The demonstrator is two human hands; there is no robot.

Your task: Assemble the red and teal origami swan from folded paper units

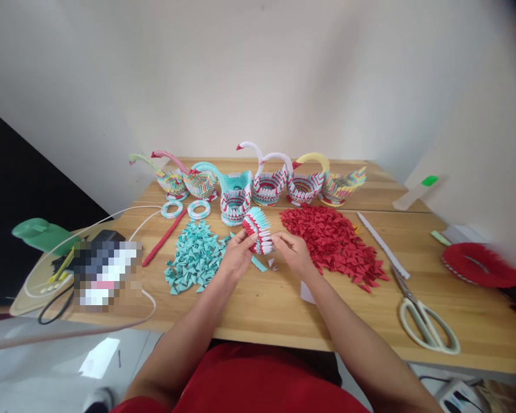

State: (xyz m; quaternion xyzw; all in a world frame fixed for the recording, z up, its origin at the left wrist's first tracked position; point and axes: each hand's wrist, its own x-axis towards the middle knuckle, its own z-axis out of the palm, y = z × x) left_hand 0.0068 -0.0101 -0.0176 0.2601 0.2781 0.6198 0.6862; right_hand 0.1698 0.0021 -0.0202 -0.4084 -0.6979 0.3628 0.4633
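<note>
My left hand [237, 252] and my right hand [293, 250] both grip a small folded-paper piece [258, 228] made of red, white and teal units, held just above the wooden table [266, 304]. A heap of teal folded triangles [196, 256] lies left of my hands. To the right spreads a larger heap of red folded triangles [332, 240]. Behind them stands a row of finished paper swans [249, 183] in mixed colours.
Scissors [425, 318] lie at the right front, with a long white paper strip [382, 244] beyond them and a red paper disc [477, 265] at the far right. Two teal paper rings [184, 209], a red strip [165, 236], a white cable [146, 221] and a green object [38, 234] sit left.
</note>
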